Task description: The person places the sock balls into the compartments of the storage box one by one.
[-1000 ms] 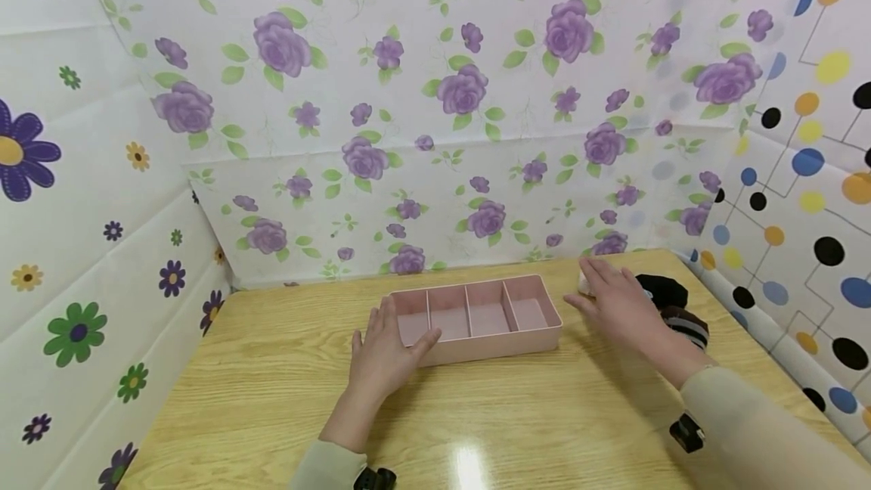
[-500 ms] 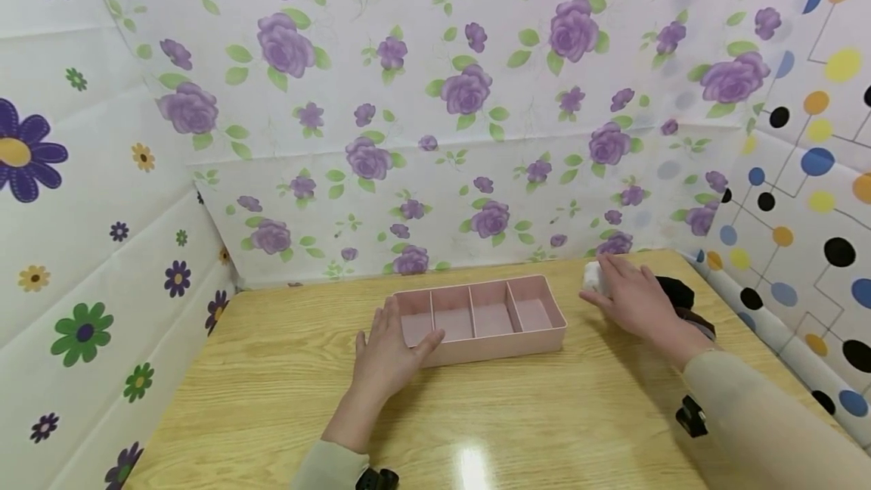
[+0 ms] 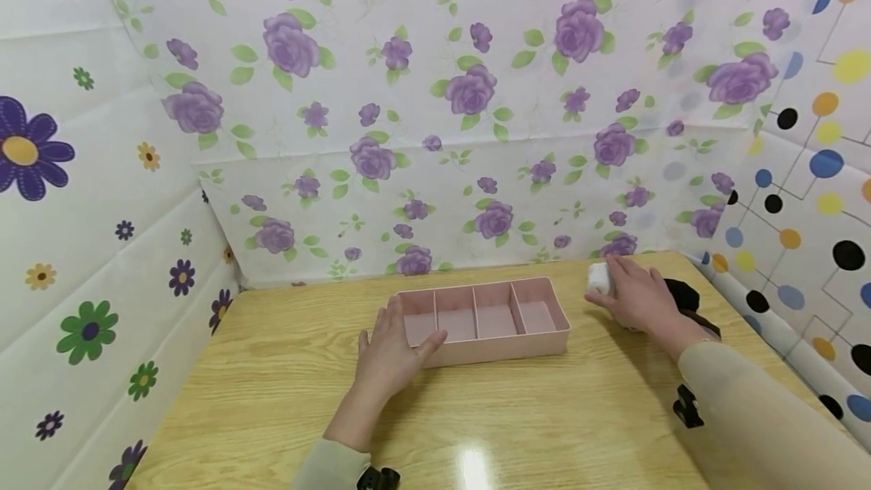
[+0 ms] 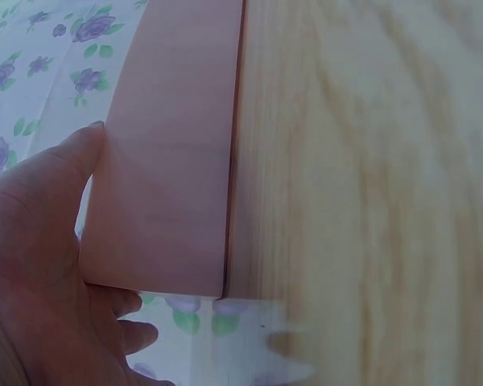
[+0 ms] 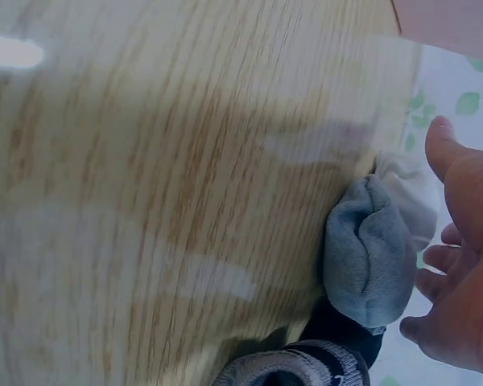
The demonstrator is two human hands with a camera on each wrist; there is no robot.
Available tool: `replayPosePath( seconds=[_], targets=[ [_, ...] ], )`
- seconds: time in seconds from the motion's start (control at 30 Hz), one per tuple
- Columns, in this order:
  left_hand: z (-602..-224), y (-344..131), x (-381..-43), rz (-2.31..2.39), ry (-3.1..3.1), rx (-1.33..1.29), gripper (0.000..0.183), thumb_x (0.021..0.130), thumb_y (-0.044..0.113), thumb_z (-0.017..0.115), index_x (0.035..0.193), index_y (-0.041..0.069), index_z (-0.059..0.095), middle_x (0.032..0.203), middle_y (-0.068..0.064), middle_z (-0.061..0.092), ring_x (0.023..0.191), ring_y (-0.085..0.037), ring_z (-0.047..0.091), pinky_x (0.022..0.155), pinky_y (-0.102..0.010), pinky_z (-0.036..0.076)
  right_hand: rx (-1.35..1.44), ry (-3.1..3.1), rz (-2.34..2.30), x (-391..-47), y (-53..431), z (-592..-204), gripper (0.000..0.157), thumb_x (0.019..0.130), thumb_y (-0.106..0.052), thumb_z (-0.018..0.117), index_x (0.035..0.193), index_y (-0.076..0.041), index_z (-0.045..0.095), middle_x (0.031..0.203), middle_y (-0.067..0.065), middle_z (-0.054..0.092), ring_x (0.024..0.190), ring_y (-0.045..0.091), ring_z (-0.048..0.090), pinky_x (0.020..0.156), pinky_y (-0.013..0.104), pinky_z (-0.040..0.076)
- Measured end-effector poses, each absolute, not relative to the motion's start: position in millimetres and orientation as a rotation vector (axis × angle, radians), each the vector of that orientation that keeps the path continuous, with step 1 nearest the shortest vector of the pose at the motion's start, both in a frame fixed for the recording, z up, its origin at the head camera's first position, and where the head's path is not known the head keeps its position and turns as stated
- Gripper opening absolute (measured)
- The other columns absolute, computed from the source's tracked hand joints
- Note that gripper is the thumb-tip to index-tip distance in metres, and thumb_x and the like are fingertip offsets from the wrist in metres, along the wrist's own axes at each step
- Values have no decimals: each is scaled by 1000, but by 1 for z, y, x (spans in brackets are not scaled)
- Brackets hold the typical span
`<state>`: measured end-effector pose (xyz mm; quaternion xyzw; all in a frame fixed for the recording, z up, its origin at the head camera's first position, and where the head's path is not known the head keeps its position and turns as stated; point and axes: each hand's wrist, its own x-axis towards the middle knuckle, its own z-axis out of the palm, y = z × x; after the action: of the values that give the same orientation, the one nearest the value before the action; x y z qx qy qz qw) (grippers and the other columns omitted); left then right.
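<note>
My left hand (image 3: pixel 388 354) rests against the left end of a pink box (image 3: pixel 503 350) with four-sided compartments in a row, thumb at the front rim. In the left wrist view the thumb touches the box's edge and the fingers lie past its end. My right hand (image 3: pixel 640 297) hovers over rolled socks at the table's right, fingers extended. A white rolled sock (image 3: pixel 599 278) shows by its thumb and fingertips. In the right wrist view a grey rolled sock (image 5: pixel 369 257) lies beside the fingers, which do not wrap round it; contact is unclear.
A black rolled sock (image 3: pixel 683 295) and a striped one (image 5: pixel 322 366) lie near the right hand. The wooden table (image 3: pixel 272 384) meets a rose-patterned backdrop (image 3: pixel 408 112) behind the box, with patterned sheets at both sides.
My right hand has shifted slightly right over the socks, showing more of the white sock and covering more of the dark ones. The left hand stays at the box; the head view has turned slightly.
</note>
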<state>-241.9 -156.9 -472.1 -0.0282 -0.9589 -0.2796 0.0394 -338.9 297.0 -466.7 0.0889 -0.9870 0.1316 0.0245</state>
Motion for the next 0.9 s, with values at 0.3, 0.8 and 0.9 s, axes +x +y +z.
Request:
replayPosePath(
  seconds=[0.3,0.8,0.9],
  targets=[
    [-472,-156,-243,-862,-2935,-88,117,100,77,62,177,5,13,183,-18,18,168,-42,17,127,-78,8,250,-3057,467,-343,300,-470,103,107,-55,70,172,7,21,171,39,26,157,59,24,123,82,7],
    [-472,-157,-243,-851,-2941,-84,120,98,83,59,177,4,14,182,-18,19,168,-42,17,127,-78,9,243,-3027,438,-349,301,-475,92,108,-49,70,169,7,31,163,41,39,149,62,37,121,83,13],
    [-472,-158,-244,-852,-2940,-83,120,99,82,59,177,4,14,182,-18,19,168,-42,17,127,-78,8,240,-3015,420,-351,301,-478,90,108,-47,71,168,8,33,159,42,43,145,63,41,120,82,15]
  ],
)
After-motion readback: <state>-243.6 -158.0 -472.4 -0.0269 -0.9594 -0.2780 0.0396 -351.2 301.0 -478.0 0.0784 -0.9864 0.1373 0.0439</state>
